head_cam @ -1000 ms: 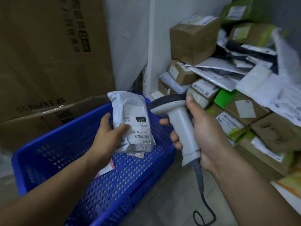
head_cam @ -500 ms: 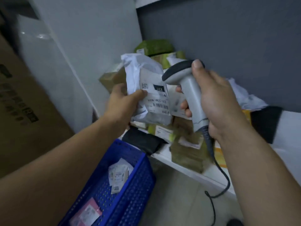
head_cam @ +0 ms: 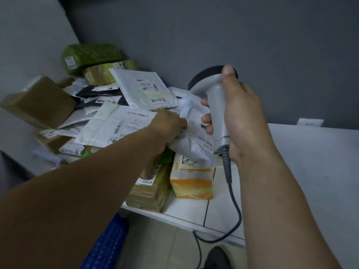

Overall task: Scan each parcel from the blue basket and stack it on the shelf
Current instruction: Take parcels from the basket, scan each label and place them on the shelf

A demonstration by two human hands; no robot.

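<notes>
Soft white parcel (head_cam: 187,147) over the shelf (head_cam: 310,171) pile, centre frame.
The left hand (head_cam: 169,125) pinches its left edge above the orange box (head_cam: 191,183); the right hand (head_cam: 240,117) is wrapped round the scanner (head_cam: 215,105). The bag looks light, limp and slick: 1 hand suffices, best gripped across its padded middle, not the loose flap.

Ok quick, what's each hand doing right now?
Left hand: closed, gripping the white parcel.
Right hand: closed, gripping the scanner.
</notes>
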